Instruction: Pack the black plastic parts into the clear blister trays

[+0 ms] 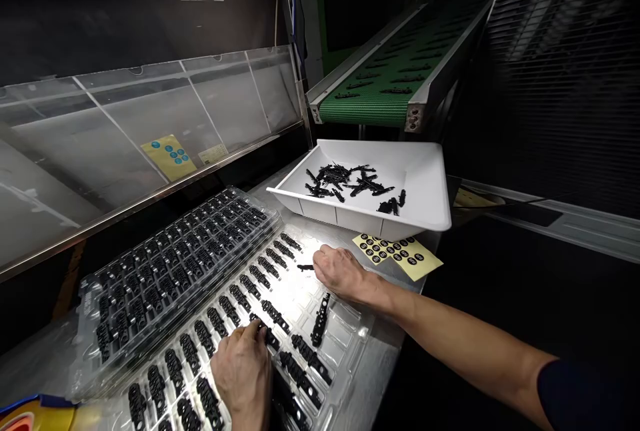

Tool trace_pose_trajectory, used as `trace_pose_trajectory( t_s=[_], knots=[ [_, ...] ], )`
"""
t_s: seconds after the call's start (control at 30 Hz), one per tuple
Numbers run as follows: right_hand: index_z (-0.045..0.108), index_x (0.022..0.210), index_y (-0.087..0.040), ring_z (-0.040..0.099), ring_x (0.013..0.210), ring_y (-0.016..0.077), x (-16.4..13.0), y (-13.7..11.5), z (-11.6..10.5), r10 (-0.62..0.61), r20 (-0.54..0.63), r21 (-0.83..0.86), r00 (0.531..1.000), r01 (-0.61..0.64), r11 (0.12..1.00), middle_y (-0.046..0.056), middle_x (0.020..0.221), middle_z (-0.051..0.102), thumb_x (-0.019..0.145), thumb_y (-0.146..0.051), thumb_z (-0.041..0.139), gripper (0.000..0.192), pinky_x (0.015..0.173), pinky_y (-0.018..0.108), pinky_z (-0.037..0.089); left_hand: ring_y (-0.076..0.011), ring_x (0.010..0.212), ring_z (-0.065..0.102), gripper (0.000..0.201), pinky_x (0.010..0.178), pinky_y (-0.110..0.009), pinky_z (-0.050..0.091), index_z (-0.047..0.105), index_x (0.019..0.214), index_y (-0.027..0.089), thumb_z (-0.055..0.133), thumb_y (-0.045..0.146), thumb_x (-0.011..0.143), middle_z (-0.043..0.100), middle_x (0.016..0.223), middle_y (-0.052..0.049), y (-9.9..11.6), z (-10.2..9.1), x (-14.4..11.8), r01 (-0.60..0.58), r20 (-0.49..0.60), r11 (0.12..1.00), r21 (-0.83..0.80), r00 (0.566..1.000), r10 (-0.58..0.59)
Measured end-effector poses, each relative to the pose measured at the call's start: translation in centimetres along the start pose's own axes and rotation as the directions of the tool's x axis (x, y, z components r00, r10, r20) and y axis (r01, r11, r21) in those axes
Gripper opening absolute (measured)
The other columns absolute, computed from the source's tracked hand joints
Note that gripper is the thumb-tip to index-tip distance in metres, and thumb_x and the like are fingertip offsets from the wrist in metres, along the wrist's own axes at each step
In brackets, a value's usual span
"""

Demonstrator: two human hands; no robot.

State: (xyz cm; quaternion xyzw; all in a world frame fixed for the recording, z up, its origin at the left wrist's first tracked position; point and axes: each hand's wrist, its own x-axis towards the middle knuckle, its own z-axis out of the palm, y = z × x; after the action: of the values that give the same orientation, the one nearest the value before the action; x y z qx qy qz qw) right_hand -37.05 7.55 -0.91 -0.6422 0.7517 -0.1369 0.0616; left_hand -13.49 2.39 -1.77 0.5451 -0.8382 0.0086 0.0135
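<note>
My left hand (243,371) is over the clear blister tray (345,331), its fingertips closed on a black plastic part (271,339) at one of the cells. Above the far right portion of that tray, my right hand (340,272) pinches another slim black plastic part (305,267), whose end sticks out to the left. Its fingers partly hide it. One loose black part (321,319) lies at an angle on the tray between the hands. Rows of similar parts fill the tray's left side, and several sit near my left hand.
A stack of filled clear trays (175,271) stands to the left. Behind is a white bin (425,184) holding a loose pile of black parts (335,177). A green conveyor belt (370,101) carries more parts. Yellow sticker sheets (417,267) lie by the bin; a tape roll (37,414) is front left.
</note>
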Motion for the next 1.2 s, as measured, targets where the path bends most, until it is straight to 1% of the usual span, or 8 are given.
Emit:
trace_pose_trajectory(
  t_s=[0.2, 0.37, 0.5, 0.73, 0.87, 1.0, 1.13, 1.2],
  knots=[
    [0.052, 0.083, -0.011, 0.047, 0.056, 0.0083, 0.6, -3.2, 0.6, -0.261, -0.015, -0.001, 0.965, 0.261, 0.965, 0.004, 0.077, 0.052, 0.097, -0.008, 0.029, 0.027, 0.045, 0.017, 0.039, -0.0312, 0.109, 0.051, 0.041, 0.085, -0.044, 0.042, 0.070, 0.106, 0.022, 0.033, 0.035, 0.092, 0.064, 0.120, -0.006, 0.7, -0.4, -0.6, -0.043, -0.058, 0.999, 0.029, 0.997, 0.045],
    [0.057, 0.085, -0.009, 0.053, 0.063, 0.0161, 0.8, -6.4, 1.7, -0.573, 0.084, -0.218, 0.815, 0.576, 0.788, 0.009, 0.082, 0.056, 0.089, -0.004, 0.037, 0.021, 0.048, 0.026, 0.042, -0.0267, 0.119, 0.050, 0.041, 0.096, -0.041, 0.040, 0.067, 0.111, 0.019, 0.034, 0.033, 0.092, 0.065, 0.122, -0.004, 0.5, -0.1, -0.5, -0.090, -0.036, 0.996, 0.010, 0.995, 0.090],
    [0.060, 0.074, -0.014, 0.051, 0.067, 0.0167, 1.2, -6.3, 1.6, -0.621, 0.179, -0.127, 0.763, 0.644, 0.755, 0.005, 0.074, 0.058, 0.092, -0.024, 0.047, 0.025, 0.062, 0.030, 0.044, -0.0282, 0.121, 0.049, 0.041, 0.096, -0.043, 0.039, 0.066, 0.114, 0.021, 0.035, 0.036, 0.092, 0.064, 0.124, -0.002, 0.0, 0.2, -0.3, -0.098, -0.024, 0.995, 0.004, 0.995, 0.098],
    [0.067, 0.102, -0.022, 0.049, 0.086, 0.0163, -1.1, -1.8, -1.9, -0.613, 0.113, 0.135, 0.782, 0.599, 0.789, 0.003, 0.098, 0.064, 0.092, -0.028, 0.055, 0.017, 0.077, 0.030, 0.038, -0.0310, 0.125, 0.046, 0.044, 0.097, -0.045, 0.038, 0.063, 0.119, 0.018, 0.032, 0.035, 0.093, 0.062, 0.128, -0.004, 0.4, -0.5, -0.5, -0.106, -0.040, 0.994, 0.000, 0.994, 0.106],
    [0.068, 0.091, -0.023, 0.048, 0.092, 0.0195, -2.1, -0.2, -2.1, -0.612, 0.213, 0.128, 0.762, 0.599, 0.790, 0.003, 0.097, 0.062, 0.079, -0.031, 0.073, 0.015, 0.078, 0.030, 0.038, -0.0299, 0.125, 0.044, 0.044, 0.098, -0.044, 0.038, 0.062, 0.122, 0.019, 0.031, 0.034, 0.094, 0.061, 0.129, -0.004, 1.9, -1.1, 0.4, -0.153, -0.066, 0.988, -0.024, 0.986, 0.151],
    [0.065, 0.086, -0.018, 0.053, 0.081, 0.0165, -2.1, 0.0, -2.3, -0.572, 0.220, 0.191, 0.790, 0.541, 0.819, 0.002, 0.086, 0.064, 0.085, -0.023, 0.064, 0.005, 0.074, 0.030, 0.040, -0.0306, 0.124, 0.045, 0.038, 0.096, -0.043, 0.039, 0.067, 0.113, 0.024, 0.037, 0.033, 0.092, 0.063, 0.126, -0.001, 3.4, -0.9, 1.6, -0.216, -0.044, 0.974, -0.064, 0.976, 0.214],
    [0.065, 0.090, -0.015, 0.059, 0.070, 0.0112, -1.0, -0.7, -2.7, -0.284, 0.201, 0.441, 0.937, 0.172, 0.881, 0.001, 0.082, 0.066, 0.089, -0.024, 0.058, 0.012, 0.062, 0.022, 0.044, -0.0315, 0.117, 0.047, 0.037, 0.093, -0.043, 0.040, 0.069, 0.108, 0.021, 0.038, 0.034, 0.091, 0.065, 0.121, -0.003, 4.2, -0.5, 2.1, -0.214, -0.037, 0.972, -0.102, 0.977, 0.211],
    [0.066, 0.092, -0.014, 0.061, 0.071, 0.0099, 0.2, -1.4, -2.2, -0.130, 0.221, 0.524, 0.967, -0.005, 0.852, 0.001, 0.087, 0.068, 0.088, -0.025, 0.059, 0.014, 0.059, 0.020, 0.046, -0.0309, 0.115, 0.048, 0.039, 0.093, -0.044, 0.039, 0.069, 0.107, 0.020, 0.036, 0.035, 0.092, 0.065, 0.119, -0.005, 4.4, -0.4, 2.2, -0.204, -0.045, 0.972, -0.114, 0.979, 0.200]
  ],
)
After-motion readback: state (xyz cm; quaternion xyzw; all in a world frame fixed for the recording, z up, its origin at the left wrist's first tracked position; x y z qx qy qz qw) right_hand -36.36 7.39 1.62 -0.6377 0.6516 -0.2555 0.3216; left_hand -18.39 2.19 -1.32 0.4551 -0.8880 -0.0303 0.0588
